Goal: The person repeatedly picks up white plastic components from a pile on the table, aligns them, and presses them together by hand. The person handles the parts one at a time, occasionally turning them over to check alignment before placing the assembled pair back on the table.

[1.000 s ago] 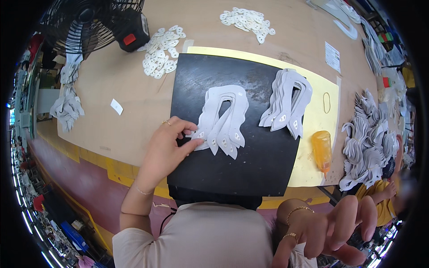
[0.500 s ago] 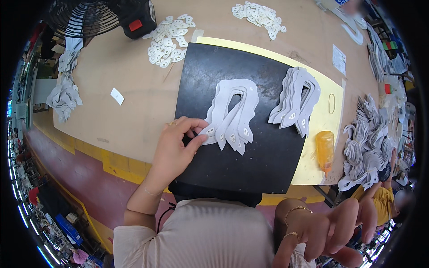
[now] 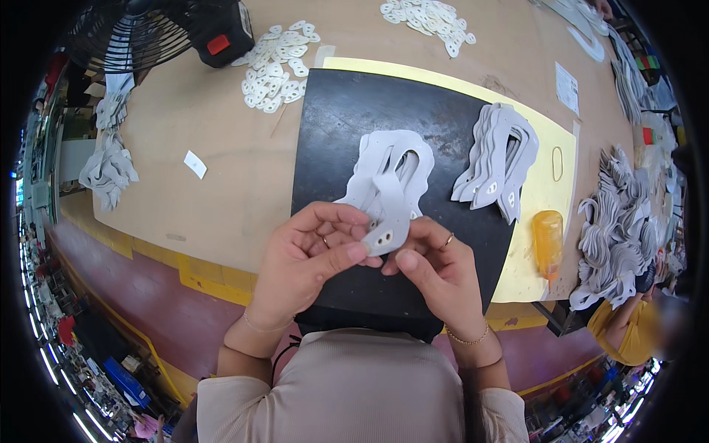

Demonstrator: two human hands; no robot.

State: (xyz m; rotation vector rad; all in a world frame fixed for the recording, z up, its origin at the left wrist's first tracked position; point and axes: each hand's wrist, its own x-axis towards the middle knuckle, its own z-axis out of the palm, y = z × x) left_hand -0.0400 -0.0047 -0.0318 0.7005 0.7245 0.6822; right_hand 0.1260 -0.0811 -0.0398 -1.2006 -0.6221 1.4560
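A grey U-shaped fabric piece (image 3: 396, 204) is lifted toward me, one end carrying a small white patch with holes. My left hand (image 3: 306, 258) pinches that end between thumb and fingers. My right hand (image 3: 443, 277) is closed at the same end, thumb and fingertips against its right and lower edge; part of its grip is hidden behind the piece. Beneath lies a fanned stack of similar grey pieces (image 3: 357, 179) on the black board (image 3: 332, 111). A second fanned stack (image 3: 487, 159) sits to the right at the board's edge.
An orange squeeze bottle (image 3: 547, 244) and a rubber band (image 3: 557, 164) lie on the yellow sheet (image 3: 509, 277). Small white patches (image 3: 277, 70) form piles at the back. A black fan (image 3: 214, 33) stands back left. Grey pieces (image 3: 609, 236) heap at right, near a person in yellow (image 3: 624, 332).
My right hand has come from the lower right to the board and joined my left. One grey piece's end has been raised and moved right from the fanned stack.
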